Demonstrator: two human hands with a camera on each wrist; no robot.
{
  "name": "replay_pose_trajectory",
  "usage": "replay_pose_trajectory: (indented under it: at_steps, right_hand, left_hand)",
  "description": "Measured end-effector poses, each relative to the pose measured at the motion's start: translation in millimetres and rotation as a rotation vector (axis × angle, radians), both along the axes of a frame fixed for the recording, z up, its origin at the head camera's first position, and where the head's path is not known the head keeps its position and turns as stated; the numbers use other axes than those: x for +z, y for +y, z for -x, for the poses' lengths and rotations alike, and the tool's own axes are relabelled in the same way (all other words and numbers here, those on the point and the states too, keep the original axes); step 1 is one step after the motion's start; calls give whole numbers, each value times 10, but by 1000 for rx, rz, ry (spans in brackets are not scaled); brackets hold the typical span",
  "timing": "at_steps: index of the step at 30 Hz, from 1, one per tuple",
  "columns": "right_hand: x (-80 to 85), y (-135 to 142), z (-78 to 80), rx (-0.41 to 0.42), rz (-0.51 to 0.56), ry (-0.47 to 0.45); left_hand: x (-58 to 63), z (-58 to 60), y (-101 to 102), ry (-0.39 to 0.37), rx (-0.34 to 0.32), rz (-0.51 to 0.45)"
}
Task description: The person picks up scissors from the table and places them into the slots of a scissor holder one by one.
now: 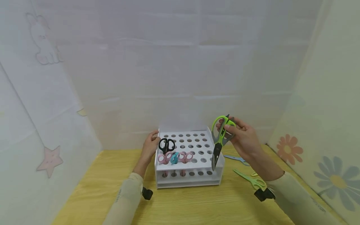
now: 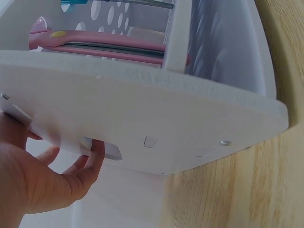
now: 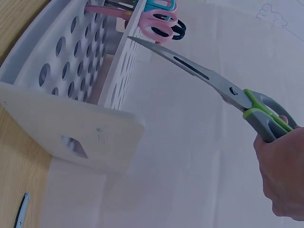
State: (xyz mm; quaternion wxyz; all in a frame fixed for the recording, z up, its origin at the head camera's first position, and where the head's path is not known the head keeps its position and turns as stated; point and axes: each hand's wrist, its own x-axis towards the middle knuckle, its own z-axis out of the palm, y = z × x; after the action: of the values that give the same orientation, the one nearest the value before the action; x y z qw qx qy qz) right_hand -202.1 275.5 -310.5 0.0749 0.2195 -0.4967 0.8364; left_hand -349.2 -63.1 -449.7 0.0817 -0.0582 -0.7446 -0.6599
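Note:
A white rack with rows of round holes stands on the wooden table. My left hand grips its left side, and in the left wrist view the fingertips reach into the slot in the side panel. Raised over the rack's front right corner, my right hand holds large green-and-grey scissors by the handles, dark blades pointing down. The tip overlaps the rack's front edge in the head view. Black scissors, teal scissors and two pink pairs stand in holes at the left front.
To the right of the rack, light blue scissors and yellow-green scissors lie on the table. A yellow piece shows partly behind my right forearm. White sheeting hangs behind the table, and decorated walls flank it.

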Motion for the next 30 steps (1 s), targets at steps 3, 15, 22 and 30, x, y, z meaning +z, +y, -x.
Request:
replay_pose_trajectory:
  at_steps: [3,15,22,30]
  right_hand:
    - [11,-79,34,-22,54,11]
    - [-143,-217,166,-91,146,49]
    - [-237,-296,221,-82,140,94]
    - [-390,-387,243,-14,56,104]
  left_hand:
    - [24,10,37,2,6,4]
    - [34,9,174,13,2,-1]
    - [22,4,181,9,10,5]
    - [37,0,178,15,14,6]
